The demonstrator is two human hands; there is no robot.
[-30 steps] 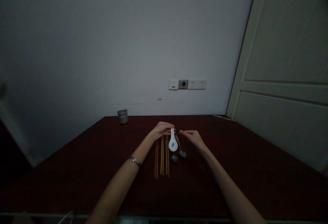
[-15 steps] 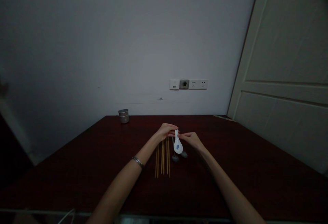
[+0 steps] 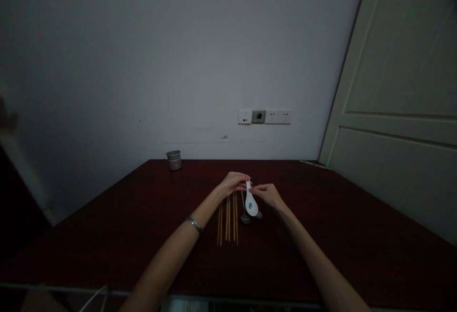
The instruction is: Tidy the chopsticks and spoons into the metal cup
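A white soup spoon (image 3: pixel 252 206) with a small blue pattern hangs bowl-down over the middle of the table. My left hand (image 3: pixel 233 182) has its fingertips closed on the top of the handle. Lower on that handle, my right hand (image 3: pixel 267 194) pinches it from the right. Several wooden chopsticks (image 3: pixel 228 221) lie lengthwise below my left hand, their far ends hidden by it. Just right of them rests a metal spoon (image 3: pixel 244 219). Another metal spoon (image 3: pixel 259 215) is mostly covered by the white one.
At the far left of the dark red table (image 3: pixel 124 217) stands a metal cup (image 3: pixel 174 160). Wall sockets (image 3: pixel 277 117) sit above the back edge. A pale door (image 3: pixel 392 150) flanks the right side. A white cable (image 3: pixel 94 297) hangs at the front edge.
The white spoon's bowl has swung slightly to the right between my hands. Otherwise the view has only shifted a little; both hands keep their grip.
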